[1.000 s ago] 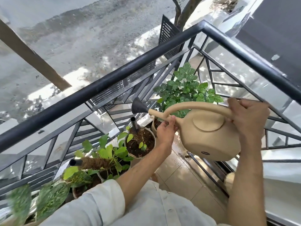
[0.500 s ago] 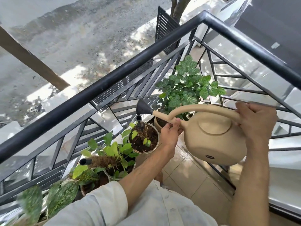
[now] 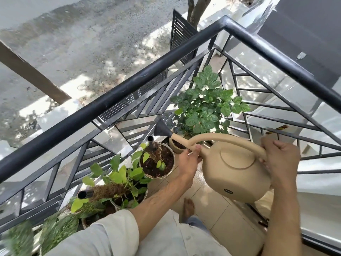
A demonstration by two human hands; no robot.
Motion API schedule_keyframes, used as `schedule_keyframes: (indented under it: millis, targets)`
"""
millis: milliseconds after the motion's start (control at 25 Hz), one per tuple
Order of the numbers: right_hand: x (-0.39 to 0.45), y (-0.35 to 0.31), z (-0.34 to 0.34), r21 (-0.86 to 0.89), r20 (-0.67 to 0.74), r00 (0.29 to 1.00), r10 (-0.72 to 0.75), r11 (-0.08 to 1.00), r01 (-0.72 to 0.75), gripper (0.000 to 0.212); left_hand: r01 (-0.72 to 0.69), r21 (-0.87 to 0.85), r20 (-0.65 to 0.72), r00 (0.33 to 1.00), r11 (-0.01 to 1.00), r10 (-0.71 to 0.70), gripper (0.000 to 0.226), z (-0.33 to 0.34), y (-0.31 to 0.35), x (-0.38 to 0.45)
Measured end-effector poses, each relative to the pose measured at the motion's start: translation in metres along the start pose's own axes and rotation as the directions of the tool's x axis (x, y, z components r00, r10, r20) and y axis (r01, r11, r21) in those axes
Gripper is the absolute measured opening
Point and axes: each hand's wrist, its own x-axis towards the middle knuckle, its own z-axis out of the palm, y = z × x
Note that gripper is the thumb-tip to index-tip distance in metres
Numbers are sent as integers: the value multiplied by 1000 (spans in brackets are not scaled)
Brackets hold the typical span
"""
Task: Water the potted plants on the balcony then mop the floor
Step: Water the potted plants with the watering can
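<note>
A beige watering can [image 3: 234, 174] hangs in the air over the balcony floor. My right hand [image 3: 280, 159] grips its arched handle at the rear end. My left hand [image 3: 189, 161] holds the base of the spout, thumb on top. The dark rose [image 3: 162, 130] at the spout's tip points left, above and behind a white pot [image 3: 157, 163] of dark soil with a small seedling and a metal pipe. Behind the spout stands a bushy green plant [image 3: 204, 108] in a tan pot [image 3: 175, 145]. More leafy pots [image 3: 120, 183] line the railing at lower left.
A black metal railing [image 3: 129, 89] with slanted bars wraps the corner and hems in the pots. Beige floor tiles [image 3: 217, 215] run between the pots and the right side. My bare foot [image 3: 188, 209] stands on them. The street lies far below.
The can and both hands have shifted slightly right and lower in view as my head tilted; the rose now sits nearer the bushy plant's pot. Both grips are unchanged.
</note>
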Motion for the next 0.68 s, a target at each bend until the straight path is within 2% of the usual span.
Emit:
schedule_keyframes:
  millis: [120, 160, 240, 320, 400, 480, 600, 680]
  targets:
    - [20, 36, 21, 20, 191, 977, 93, 995, -99, 38, 25, 87, 2, 1000, 996, -25, 34, -1, -23, 48]
    - [30, 52, 27, 13, 275, 957, 93, 995, -101, 33, 32, 128, 10, 999, 991, -34, 34, -1, -38, 69]
    - [59, 89, 52, -74, 432, 900, 57, 997, -28, 19, 42, 197, 19, 999, 979, -47, 36, 3, -71, 136]
    - [91, 142, 84, -169, 528, 849, 3, 980, 102, 31, 63, 249, 7, 998, 966, -67, 38, 9, -115, 205]
    - [116, 189, 112, -189, 552, 834, -20, 971, 148, 35, 72, 339, -12, 997, 938, -72, 38, 18, -168, 269]
    - [136, 227, 130, -161, 565, 823, -58, 971, 179, 32, 107, 345, -50, 994, 933, -95, 31, 28, -216, 317]
    - [165, 262, 150, -156, 587, 805, -89, 963, 220, 31, 123, 254, -62, 992, 959, -111, 13, 39, -237, 346]
    - [181, 275, 153, -174, 576, 811, -101, 954, 242, 32, 116, 250, -76, 992, 961, -100, 23, 44, -242, 357]
